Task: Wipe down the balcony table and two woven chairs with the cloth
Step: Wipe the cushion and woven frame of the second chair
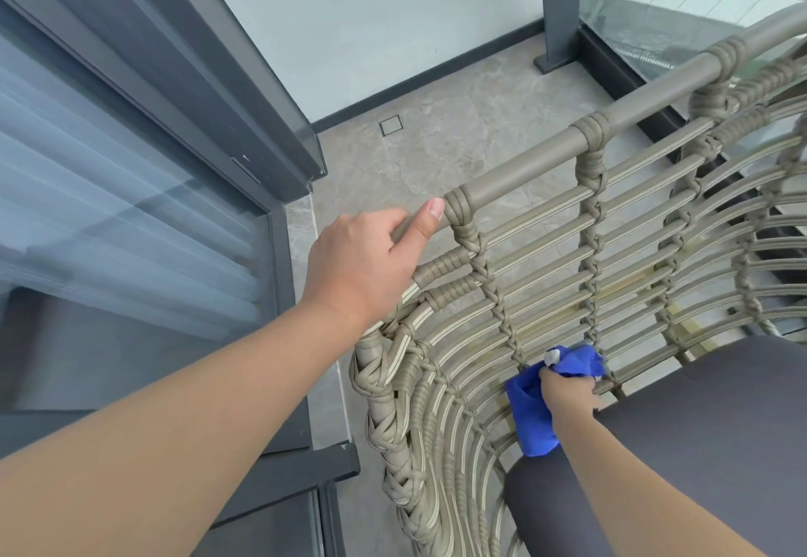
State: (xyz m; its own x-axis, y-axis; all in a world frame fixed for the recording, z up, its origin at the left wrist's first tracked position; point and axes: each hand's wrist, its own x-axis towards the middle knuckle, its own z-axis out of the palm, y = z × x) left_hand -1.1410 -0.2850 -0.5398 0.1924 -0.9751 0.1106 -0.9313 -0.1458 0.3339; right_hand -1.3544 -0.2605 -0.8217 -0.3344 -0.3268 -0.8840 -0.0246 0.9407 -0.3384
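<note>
Taupe woven wicker chair (567, 250): strands carry pale cream centre stripe. Dark charcoal seat cushion (707, 447), plain. Bright blue cloth (530, 416), solid. Grey marbled floor tile (436, 150), light veining. Dark grey door frame (174, 89). Pale grey-white wall (371, 10), black skirting.

We see two bare forearms, with no sleeve reaching down to either wrist. The left hand (362, 268) and the right hand (567, 395) wear no gloves, rings, watch or bands that we can make out.

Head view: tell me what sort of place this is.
Most likely an apartment balcony: a woven chair stands on a stone-tiled floor, between a sliding glass door and a glass railing.
</note>
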